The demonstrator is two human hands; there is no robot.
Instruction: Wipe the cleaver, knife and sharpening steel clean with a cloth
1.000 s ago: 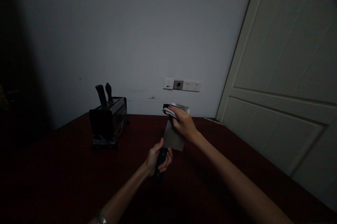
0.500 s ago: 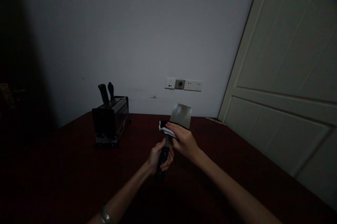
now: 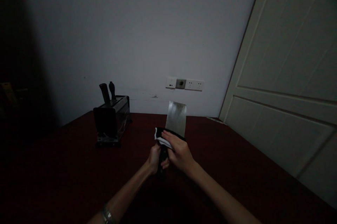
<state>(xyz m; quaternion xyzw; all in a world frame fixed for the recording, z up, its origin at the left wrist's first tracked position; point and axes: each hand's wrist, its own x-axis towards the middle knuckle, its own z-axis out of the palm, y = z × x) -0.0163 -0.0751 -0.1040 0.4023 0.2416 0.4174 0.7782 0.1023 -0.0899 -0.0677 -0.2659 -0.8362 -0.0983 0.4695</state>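
Observation:
A cleaver (image 3: 176, 118) with a broad steel blade points up and away from me over the dark red table (image 3: 65, 168). My left hand (image 3: 154, 157) is closed round its black handle. My right hand (image 3: 178, 152) is closed on a black-and-white cloth (image 3: 162, 138), pressed against the base of the blade just above the handle. Most of the handle is hidden behind both hands.
A dark knife block (image 3: 111, 118) with two black handles sticking out stands on the table to the left. A white wall with a row of sockets (image 3: 184, 84) lies behind. A pale panelled door (image 3: 286, 76) fills the right side.
My right hand has slid the cloth down the blade from its tip to its base, baring the steel. The left hand has kept its hold on the handle.

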